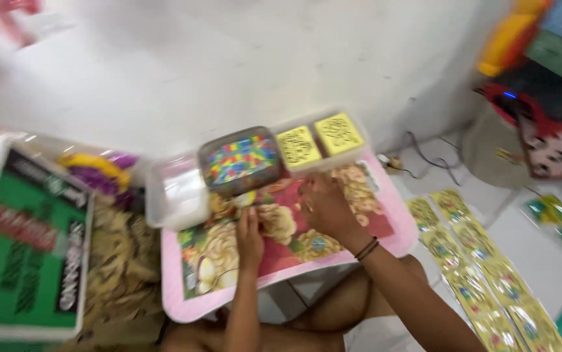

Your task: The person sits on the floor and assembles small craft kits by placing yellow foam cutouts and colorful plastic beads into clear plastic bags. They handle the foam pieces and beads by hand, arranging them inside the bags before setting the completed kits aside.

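A pink-rimmed tray (398, 238) with a flower picture rests over my lap. My left hand (249, 240) lies on it near the middle, fingertips pinching a small yellow-green piece (246, 198) at the tray's far edge. My right hand (326, 208) rests flat on the tray just right of the left one, a dark band on its wrist. Past the hands stand a clear box of multicoloured small pieces (240, 160), a clear box holding two yellow patterned squares (320, 141), and an empty clear tub (177, 192). The picture is blurred.
A green and white carton (23, 248) stands at left with gold chain-like strands (121, 261) beside it. Rows of yellow packets (483, 274) lie on the floor at right. A white wall is ahead; bags and a cable sit at far right.
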